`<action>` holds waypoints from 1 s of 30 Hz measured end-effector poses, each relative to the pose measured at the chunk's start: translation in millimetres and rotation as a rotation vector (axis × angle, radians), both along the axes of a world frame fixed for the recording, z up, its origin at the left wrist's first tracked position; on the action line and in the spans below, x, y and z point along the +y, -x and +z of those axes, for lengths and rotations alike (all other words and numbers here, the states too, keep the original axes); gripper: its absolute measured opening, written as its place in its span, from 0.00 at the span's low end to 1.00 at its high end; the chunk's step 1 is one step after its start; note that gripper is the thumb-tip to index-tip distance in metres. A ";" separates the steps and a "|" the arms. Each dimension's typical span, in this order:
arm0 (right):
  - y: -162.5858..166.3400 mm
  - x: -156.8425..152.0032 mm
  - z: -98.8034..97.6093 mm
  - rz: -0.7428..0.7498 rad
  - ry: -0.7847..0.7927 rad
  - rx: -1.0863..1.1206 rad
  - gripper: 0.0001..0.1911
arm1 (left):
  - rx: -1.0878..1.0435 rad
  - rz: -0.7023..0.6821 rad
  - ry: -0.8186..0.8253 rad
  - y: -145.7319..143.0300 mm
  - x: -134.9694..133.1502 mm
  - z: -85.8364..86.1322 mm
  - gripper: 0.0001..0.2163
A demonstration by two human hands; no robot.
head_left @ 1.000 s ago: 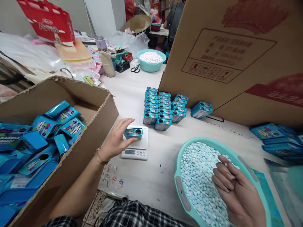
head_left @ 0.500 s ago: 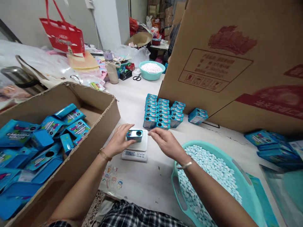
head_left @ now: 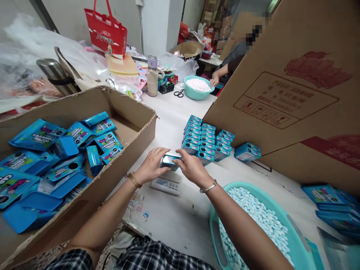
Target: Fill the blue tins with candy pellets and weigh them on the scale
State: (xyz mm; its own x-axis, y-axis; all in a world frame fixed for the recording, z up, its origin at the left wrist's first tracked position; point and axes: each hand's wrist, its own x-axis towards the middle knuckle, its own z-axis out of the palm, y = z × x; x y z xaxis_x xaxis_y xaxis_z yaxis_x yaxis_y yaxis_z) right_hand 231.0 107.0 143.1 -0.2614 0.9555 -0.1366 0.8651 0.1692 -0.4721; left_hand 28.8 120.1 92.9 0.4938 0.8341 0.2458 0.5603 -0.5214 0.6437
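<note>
My left hand [head_left: 152, 165] closes around one end of a small blue candy box [head_left: 170, 161]. On the opposite end, the fingers and thumb of my right hand [head_left: 194, 169] grip the same box. Under it is a white digital scale [head_left: 165, 186], its plate mostly hidden by the box and my hands. Lit digits show on the display, too blurred to read surely. Rows of closed blue candy boxes [head_left: 208, 135] stand just beyond my right hand. Below my right forearm, a turquoise basin [head_left: 215, 225] holds pale blue candies [head_left: 253, 217].
At left is an open cardboard box [head_left: 135, 138] of blue cartons [head_left: 42, 135]. A large carton [head_left: 281, 131] walls off the right, with flat blue packs [head_left: 323, 195] beside it. At the back, another person's hand [head_left: 215, 79] touches a basin of white candies [head_left: 198, 93], near scissors [head_left: 179, 93].
My right hand has come in and taken hold of the box, which now sits higher over the scale. The view has shifted left, and another person's hand appears at the far basin.
</note>
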 end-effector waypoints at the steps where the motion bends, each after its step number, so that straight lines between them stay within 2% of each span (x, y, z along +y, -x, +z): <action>1: 0.0 0.7 -0.1 0.005 0.002 0.008 0.20 | -0.007 0.002 0.000 0.1 0.2 -0.4 0.29; 4: -1.6 4.1 -2.6 0.014 -0.001 0.086 0.17 | -0.016 0.001 -0.001 1.2 0.1 -0.3 0.30; 7: -10.9 7.4 -4.7 -0.028 -0.040 0.357 0.12 | -0.007 -0.004 -0.005 4.3 -1.2 2.9 0.29; 9: -23.6 5.7 -2.7 -0.155 -0.027 0.650 0.15 | -0.004 -0.001 -0.008 7.4 -2.4 6.8 0.29; 13: -61.6 -16.0 9.6 -0.466 0.205 1.235 0.17 | -0.011 0.010 -0.008 12.5 -4.3 16.3 0.28; 15: -82.6 -34.6 14.9 -0.556 0.275 1.440 0.16 | -0.017 0.009 -0.011 12.9 -5.0 21.0 0.29; 18: -109.6 -63.4 14.7 -0.692 0.280 1.664 0.12 | -0.011 -0.007 -0.017 9.9 -5.5 27.7 0.29; 21: -125.9 -83.8 6.3 -0.808 0.243 1.796 0.10 | -0.001 -0.039 -0.035 3.8 -4.5 32.6 0.28; 24: -129.8 -91.9 -1.3 -0.869 0.235 1.827 0.12 | 0.024 -0.072 -0.050 -3.4 -0.5 32.4 0.28; 28: -125.7 -94.6 0.6 -0.877 0.275 1.862 0.12 | 0.163 -0.080 -0.062 -12.8 7.0 25.0 0.28; 30: -126.2 -99.6 5.1 -0.855 0.285 1.874 0.10 | 0.286 -0.072 -0.036 -18.0 8.9 23.3 0.23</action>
